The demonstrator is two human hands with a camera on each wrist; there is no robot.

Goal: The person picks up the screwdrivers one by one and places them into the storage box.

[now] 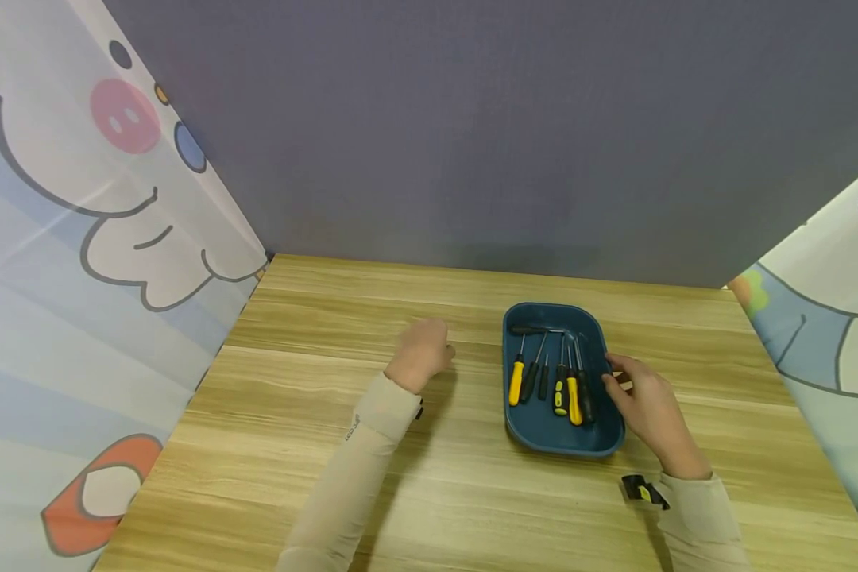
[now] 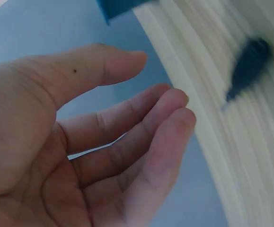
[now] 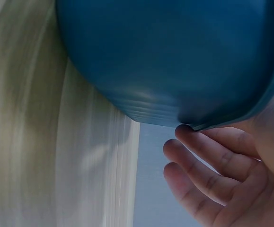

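Note:
A dark blue tray stands on the table, holding several screwdrivers with yellow or black handles, among them a yellow-handled screwdriver and a black one. A dark tool with a bent metal end lies across the tray's far end. My right hand touches the tray's right rim; in the right wrist view its fingertips are at the tray's lower edge, its thumb partly hidden. My left hand, left of the tray, holds nothing, its fingers loosely bent. The left wrist view shows a blurred black thing with a thin tip on the table.
The wood-patterned table ends at a grey upright panel at the back. Printed cartoon curtains hang at both sides. A black wrist strap shows beside the right sleeve.

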